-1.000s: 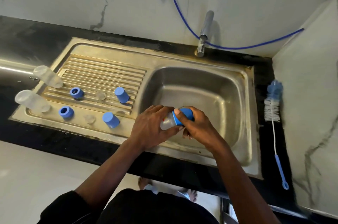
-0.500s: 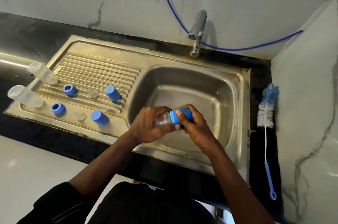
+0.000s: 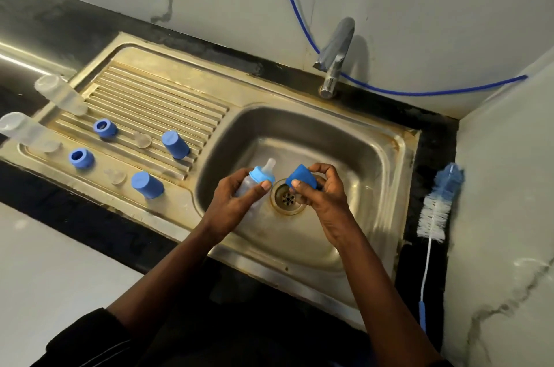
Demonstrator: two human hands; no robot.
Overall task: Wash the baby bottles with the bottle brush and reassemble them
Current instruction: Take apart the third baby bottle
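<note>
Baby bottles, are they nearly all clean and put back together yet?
Not yet. Done: two sets of parts lie apart on the drainboard: clear bodies, rings, teats, caps. In hand: the left hand holds the third bottle, teat and ring on; the right hand holds its blue cap, off. Left: the bottle brush lies on the counter in no hand, so scrubbing and reassembly seem to remain.
</note>
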